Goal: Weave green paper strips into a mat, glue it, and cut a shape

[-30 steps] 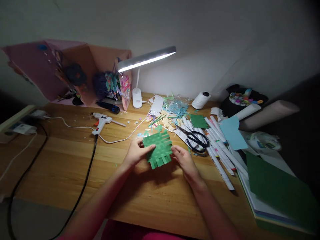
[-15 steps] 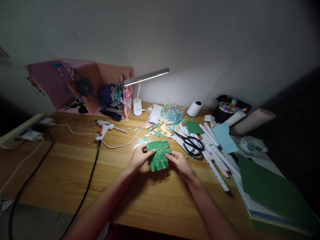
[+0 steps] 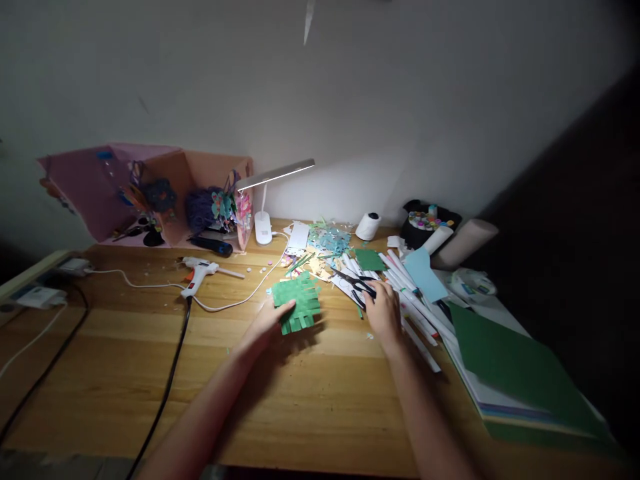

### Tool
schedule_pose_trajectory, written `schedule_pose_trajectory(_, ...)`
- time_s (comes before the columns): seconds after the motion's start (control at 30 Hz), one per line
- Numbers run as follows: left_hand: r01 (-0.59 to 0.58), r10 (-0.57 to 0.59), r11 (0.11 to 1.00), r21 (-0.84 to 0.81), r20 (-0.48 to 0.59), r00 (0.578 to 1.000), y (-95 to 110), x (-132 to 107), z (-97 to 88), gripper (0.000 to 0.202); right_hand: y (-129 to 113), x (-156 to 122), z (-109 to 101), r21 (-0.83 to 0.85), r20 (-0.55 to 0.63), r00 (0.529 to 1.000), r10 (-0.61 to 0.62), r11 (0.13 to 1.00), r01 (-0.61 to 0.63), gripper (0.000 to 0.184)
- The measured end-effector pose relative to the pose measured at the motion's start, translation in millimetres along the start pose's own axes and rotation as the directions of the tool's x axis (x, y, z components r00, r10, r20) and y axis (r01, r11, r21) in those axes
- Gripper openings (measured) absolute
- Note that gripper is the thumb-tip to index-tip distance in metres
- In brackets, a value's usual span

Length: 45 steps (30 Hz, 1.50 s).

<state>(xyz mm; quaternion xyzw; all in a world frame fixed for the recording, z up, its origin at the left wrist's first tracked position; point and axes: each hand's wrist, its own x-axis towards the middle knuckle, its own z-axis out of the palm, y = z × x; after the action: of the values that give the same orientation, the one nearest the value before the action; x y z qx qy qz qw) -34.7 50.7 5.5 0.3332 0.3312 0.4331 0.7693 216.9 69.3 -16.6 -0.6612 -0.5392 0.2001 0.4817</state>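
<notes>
In my left hand (image 3: 269, 319) is a square of woven green paper (image 3: 299, 304), pinched at its left side with the thumb on top. Loose strip ends stick out along its edges, and it is held above the table. My right hand (image 3: 385, 308) is at the black-handled scissors (image 3: 356, 280), its fingers closed around the handles. The scissor blades point away to the left, over a white paper with drawn lines. Part of the handles is hidden behind the fingers.
Markers (image 3: 420, 320) lie right of the scissors, beside a stack of coloured paper (image 3: 520, 360). Paper scraps (image 3: 330, 240) are heaped near the desk lamp (image 3: 263, 228). A hot glue gun (image 3: 199, 275) with its black cord lies left, before a pink box (image 3: 200, 167).
My right hand has let go of the woven green paper and moved right to the scissors. The left hand still holds the paper. The camera view has shifted.
</notes>
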Motion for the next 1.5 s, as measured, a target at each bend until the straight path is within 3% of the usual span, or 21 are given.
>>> schedule_pose_trajectory(0.07,0.003,0.001,0.998,-0.061,0.061,0.998,6.7,-2.2,0.6,0.048,7.1,7.8,-8.6,-0.091,-0.021,1.000,-0.018,0.996,0.017,0.020)
schedule_pose_trajectory(0.13,-0.006,0.008,0.999,-0.040,0.047,0.999,12.9,-4.9,1.3,0.045,11.3,11.2,-11.4,-0.149,-0.004,1.000,-0.030,0.988,0.029,0.026)
schedule_pose_trajectory(0.37,0.009,0.020,0.989,0.149,-0.190,0.982,24.1,-5.9,-3.5,0.045,12.0,8.2,-15.9,-0.202,0.018,1.000,0.006,0.979,-0.002,0.029)
schedule_pose_trajectory(0.53,-0.028,0.076,0.985,0.169,-0.286,0.955,25.7,-1.7,-11.0,0.047,1.3,2.9,-17.2,-0.093,0.010,0.994,0.108,0.990,-0.107,0.025)
schedule_pose_trajectory(0.6,-0.050,0.109,0.982,0.180,-0.333,0.937,26.9,-1.8,-13.3,0.047,-11.4,-4.0,-10.0,0.007,0.086,0.983,0.159,0.987,-0.161,0.025)
schedule_pose_trajectory(0.7,-0.093,0.163,0.978,0.187,-0.406,0.899,29.4,-2.6,-15.4,0.048,-35.6,-25.7,6.2,0.180,0.319,0.933,0.164,0.957,-0.229,0.027)
schedule_pose_trajectory(0.77,-0.120,0.195,0.974,0.190,-0.451,0.871,31.7,-3.5,-16.3,0.049,-48.3,-46.8,17.5,0.261,0.471,0.868,0.155,0.916,-0.305,0.041)
schedule_pose_trajectory(0.83,-0.145,0.221,0.971,0.189,-0.491,0.843,34.5,-4.9,-16.7,0.048,-54.8,-69.5,27.6,0.407,0.768,0.631,0.108,0.680,-0.611,0.052)
schedule_pose_trajectory(0.9,-0.173,0.251,0.966,0.193,-0.529,0.811,37.4,-6.8,-16.5,0.047,-55.9,-89.7,35.3,0.380,0.887,0.461,0.026,0.526,-0.761,0.061)
schedule_pose_trajectory(1.0,-0.194,0.286,0.957,0.218,-0.564,0.775,40.1,-9.4,-15.2,0.048,-54.6,-109.2,41.0,0.287,0.941,0.336,0.023,0.467,-0.836,0.075)
schedule_pose_trajectory(1.07,-0.171,0.278,0.956,0.237,-0.557,0.782,39.8,-10.3,-13.7,0.048,-55.0,-114.1,40.9,0.262,0.947,0.319,0.039,0.482,-0.836,0.078)
schedule_pose_trajectory(1.27,-0.053,0.186,0.959,0.279,-0.477,0.859,30.9,-9.9,-8.0,0.048,-58.4,-110.1,35.4,0.266,0.929,0.363,0.069,0.557,-0.787,0.074)
schedule_pose_trajectory(1.5,0.009,0.115,0.963,0.269,-0.443,0.889,26.6,-8.8,-0.3,0.051,-60.9,-106.0,38.9,0.272,0.912,0.392,0.122,0.536,-0.799,0.077)
